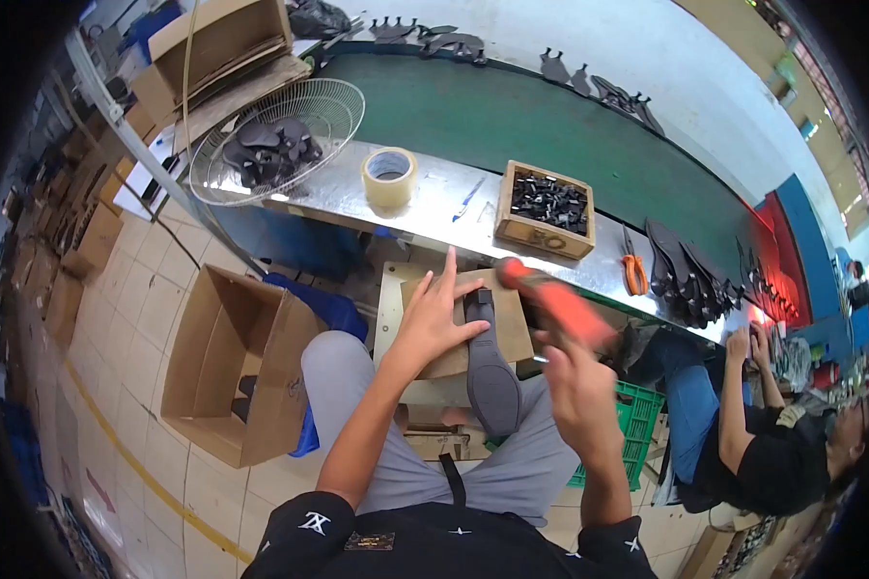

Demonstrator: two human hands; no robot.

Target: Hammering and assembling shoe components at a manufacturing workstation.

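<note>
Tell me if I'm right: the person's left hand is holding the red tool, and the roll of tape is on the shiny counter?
Not quite: the head view shows the red tool in the right hand, not the left hand. The roll of tape is indeed on the shiny counter.

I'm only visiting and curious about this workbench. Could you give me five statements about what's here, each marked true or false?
1. The right hand holds a blurred red hand tool. True.
2. The left hand grips the orange-handled pliers. False: its thumb is at a dark grey, sole-shaped piece; the pliers lie on the shiny metal bench edge.
3. The rectangular wooden box holds small black pieces. True.
4. The clear, yellowish tape roll sits inside the round wire basket. False: it stands on the bench edge, right of the basket.
5. An open brown cardboard box is right of the person's legs. False: it is left of them.
</note>
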